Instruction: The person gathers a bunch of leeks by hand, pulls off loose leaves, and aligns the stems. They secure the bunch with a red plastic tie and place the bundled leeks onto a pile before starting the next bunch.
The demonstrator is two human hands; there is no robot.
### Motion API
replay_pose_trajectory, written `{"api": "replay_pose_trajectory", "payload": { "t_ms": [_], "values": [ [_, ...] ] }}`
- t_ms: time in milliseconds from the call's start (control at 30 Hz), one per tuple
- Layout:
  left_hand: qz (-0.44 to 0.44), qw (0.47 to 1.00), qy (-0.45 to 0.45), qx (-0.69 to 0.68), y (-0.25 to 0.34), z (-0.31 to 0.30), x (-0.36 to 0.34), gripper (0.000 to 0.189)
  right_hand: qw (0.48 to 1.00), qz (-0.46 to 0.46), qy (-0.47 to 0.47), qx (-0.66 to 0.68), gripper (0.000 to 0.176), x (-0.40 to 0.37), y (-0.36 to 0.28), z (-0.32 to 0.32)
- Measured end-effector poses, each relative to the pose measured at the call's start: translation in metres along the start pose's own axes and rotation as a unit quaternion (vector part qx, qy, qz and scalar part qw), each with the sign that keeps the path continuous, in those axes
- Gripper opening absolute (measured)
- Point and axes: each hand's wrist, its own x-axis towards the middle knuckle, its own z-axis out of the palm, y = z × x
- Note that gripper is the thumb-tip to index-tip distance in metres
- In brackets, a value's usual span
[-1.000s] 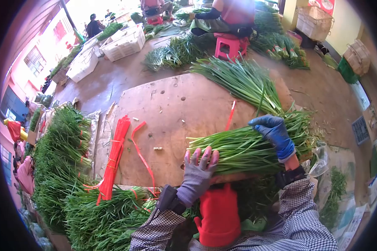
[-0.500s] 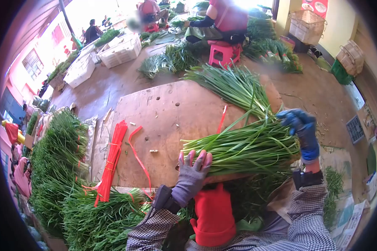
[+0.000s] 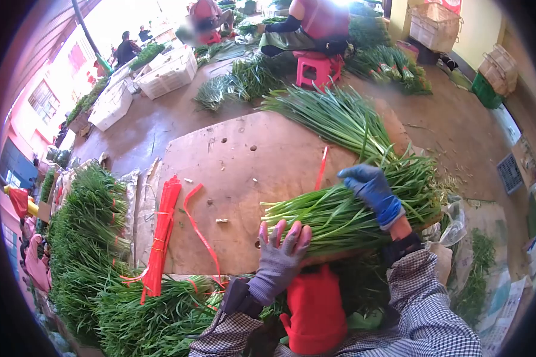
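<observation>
My left hand [image 3: 280, 253], in a grey-purple glove, lies with fingers spread at the near edge of a bunch of long green leafy stalks [image 3: 321, 208], near the pale stalk ends. Over the middle of that bunch is my right hand [image 3: 368, 189], in a blue glove, its fingers extended to the left and nothing seen in them. The bunch rests on a wooden board [image 3: 220, 149]. Another pile of stalks [image 3: 339, 119] slants across the board's far right corner. A red strip [image 3: 321, 168] sticks out from behind the bunch.
Red ties [image 3: 161, 238] lie bundled on the board's left, beside a loose red strip [image 3: 199, 232]. Tied greens [image 3: 89, 220] are heaped at left and front left. Beyond are white crates [image 3: 170, 71], a pink stool [image 3: 318, 70] and seated people [image 3: 315, 27].
My right hand has moved left from the bunch's right end to above its middle. My left hand has shifted slightly right and stays at the stalk ends.
</observation>
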Motion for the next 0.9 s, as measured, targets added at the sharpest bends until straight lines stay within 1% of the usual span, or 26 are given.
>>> {"api": "replay_pose_trajectory", "payload": {
  "t_ms": [33,67,133,167,233,333,400,467,500,533,600,633,700,733,767,800,833,900],
  "values": [
    [0.000,1.000,0.000,-0.004,0.000,-0.002,0.000,0.075,0.997,0.056,0.003,0.049,0.017,0.003,-0.022,-0.015],
    [0.004,1.000,-0.002,-0.005,0.000,-0.004,0.000,0.075,0.997,0.058,0.003,0.045,0.017,0.005,-0.033,-0.030],
    [0.008,1.000,-0.002,-0.009,0.001,-0.005,0.000,0.075,0.991,0.071,0.044,0.102,0.014,0.004,-0.045,-0.060],
    [0.006,1.000,-0.003,-0.008,0.001,-0.006,0.000,0.075,0.992,0.071,0.046,0.098,0.014,0.003,-0.050,-0.075],
    [0.007,1.000,0.000,-0.009,0.003,-0.006,0.001,0.075,0.990,0.061,0.098,0.081,0.014,-0.003,-0.059,-0.106],
    [0.017,1.000,-0.006,0.015,0.002,-0.002,-0.001,0.076,0.989,0.044,0.120,0.070,0.016,-0.016,-0.070,-0.138],
    [0.018,1.000,0.006,0.013,0.002,0.000,-0.002,0.076,0.989,0.042,0.125,0.067,0.016,-0.027,-0.076,-0.149],
    [0.019,1.000,0.009,0.014,0.003,0.003,-0.003,0.076,0.995,0.040,0.083,0.050,0.017,-0.035,-0.074,-0.154],
    [0.016,1.000,0.012,0.017,0.003,0.003,-0.001,0.075,0.998,0.044,0.035,0.000,0.016,-0.036,-0.072,-0.150],
    [0.018,1.000,0.013,0.019,0.004,0.002,0.000,0.075,0.998,0.043,0.037,0.001,0.016,-0.037,-0.063,-0.137],
    [0.017,1.000,-0.011,0.023,0.004,-0.002,0.001,0.074,0.993,-0.062,0.018,-0.098,0.014,-0.035,-0.039,-0.099],
    [0.018,0.999,-0.014,0.026,0.003,-0.001,0.001,0.074,0.993,-0.061,0.020,-0.095,0.014,-0.030,-0.032,-0.082],
    [0.023,0.999,0.009,0.042,0.003,0.004,0.000,0.073,0.982,-0.038,-0.047,-0.178,0.029,-0.021,-0.024,-0.052],
    [0.024,0.999,0.006,0.045,0.003,0.004,0.000,0.073,0.983,-0.037,-0.046,-0.174,0.029,-0.016,-0.022,-0.042],
    [0.020,0.999,0.011,0.036,0.003,0.004,0.000,0.072,0.958,-0.009,-0.096,-0.270,0.033,-0.010,-0.020,-0.033],
    [0.016,0.999,0.016,0.025,0.003,0.005,0.000,0.071,0.921,0.020,-0.145,-0.362,0.036,-0.004,-0.017,-0.024],
    [0.018,0.999,0.025,0.034,0.001,0.010,-0.001,0.069,0.921,0.044,-0.146,-0.360,0.044,-0.001,-0.015,-0.015],
    [0.016,0.999,0.020,0.030,0.000,0.011,-0.001,0.068,0.923,0.059,-0.148,-0.350,0.043,0.002,-0.017,-0.009]
  ]
}}
